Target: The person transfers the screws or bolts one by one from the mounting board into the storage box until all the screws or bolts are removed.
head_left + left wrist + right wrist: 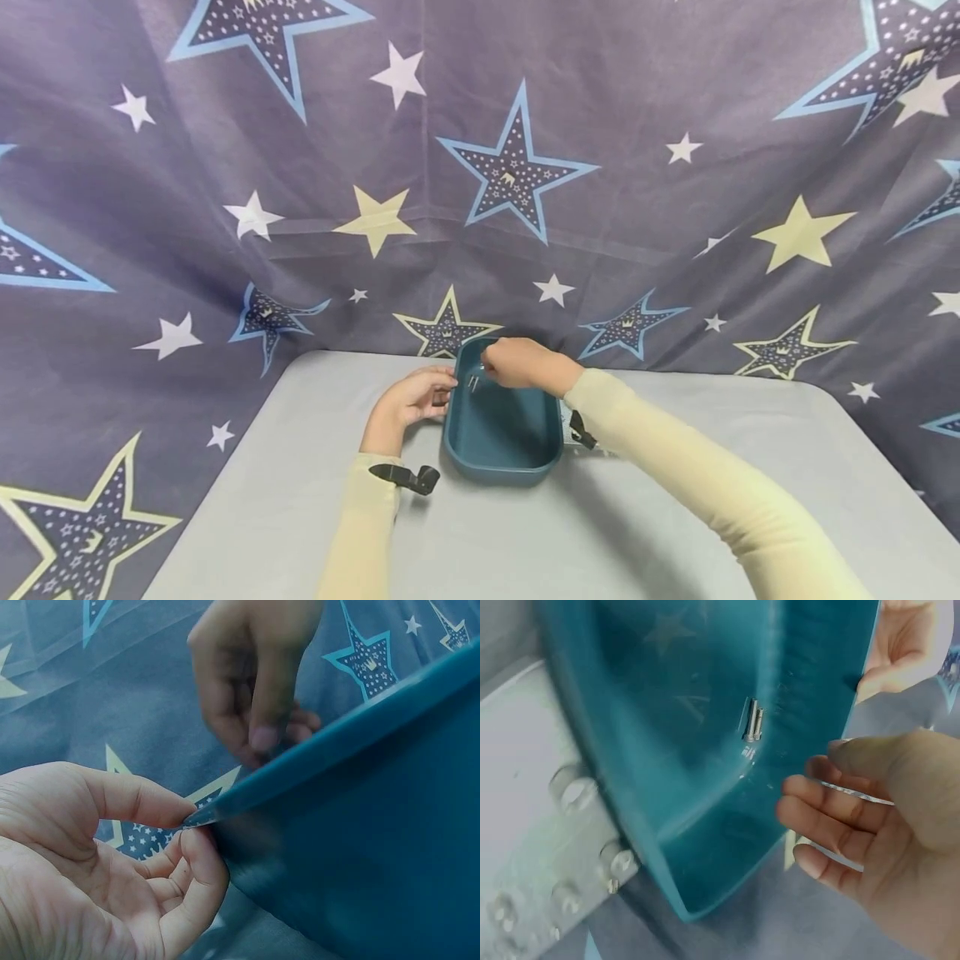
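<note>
A deep teal plastic bin (502,471) sits on the table, two slim silvery bolts (753,721) lying side by side on its floor. At its left rim is my left hand (416,396); the left wrist view shows thumb and index finger pinching the rim edge. Over the bin's far end hangs my right hand (521,362), palm down and fingers bent. In the right wrist view its fingers (832,825) curl loosely near the bin wall, and a thin shiny strip (851,793) shows between two of them. I cannot tell whether it is a held piece.
Right of the bin lies a pale flat panel (525,780) with several round metal fittings (577,791) along it; my right forearm partly covers it in the head view. A star-printed cloth (637,208) hangs behind the grey-white table (262,517).
</note>
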`<action>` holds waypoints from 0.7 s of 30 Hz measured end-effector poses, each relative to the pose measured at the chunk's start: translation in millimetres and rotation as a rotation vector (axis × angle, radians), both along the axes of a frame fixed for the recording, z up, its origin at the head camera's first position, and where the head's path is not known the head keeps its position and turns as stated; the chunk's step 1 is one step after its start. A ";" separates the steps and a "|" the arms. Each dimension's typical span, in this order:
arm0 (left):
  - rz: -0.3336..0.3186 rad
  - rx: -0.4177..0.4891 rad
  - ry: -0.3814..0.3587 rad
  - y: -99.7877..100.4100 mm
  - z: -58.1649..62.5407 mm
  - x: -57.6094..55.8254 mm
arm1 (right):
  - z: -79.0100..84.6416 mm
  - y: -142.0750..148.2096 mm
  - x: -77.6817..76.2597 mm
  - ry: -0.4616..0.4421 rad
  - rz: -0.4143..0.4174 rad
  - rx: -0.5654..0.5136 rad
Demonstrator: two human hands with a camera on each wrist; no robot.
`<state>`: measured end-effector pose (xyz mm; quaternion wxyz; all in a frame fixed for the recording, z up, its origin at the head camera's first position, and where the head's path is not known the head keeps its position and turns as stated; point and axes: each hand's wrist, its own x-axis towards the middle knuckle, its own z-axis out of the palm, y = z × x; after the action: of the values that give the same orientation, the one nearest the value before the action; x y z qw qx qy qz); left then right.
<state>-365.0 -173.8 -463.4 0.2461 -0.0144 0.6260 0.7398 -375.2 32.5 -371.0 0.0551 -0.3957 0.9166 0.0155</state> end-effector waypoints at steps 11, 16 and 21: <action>-0.011 0.019 0.004 -1.3 -3.9 -0.8 | 13.6 44.3 32.4 0.147 0.153 0.020; -0.023 0.022 0.003 -2.8 -2.5 0.3 | 18.8 71.6 44.7 0.185 0.156 0.014; -0.027 0.010 0.001 1.1 0.0 -1.6 | 17.6 102.8 54.7 0.223 0.119 -0.010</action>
<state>-366.6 -172.7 -463.4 0.2557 -0.0043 0.6224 0.7397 -320.5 135.3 -353.4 -0.0503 -0.4456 0.8919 0.0579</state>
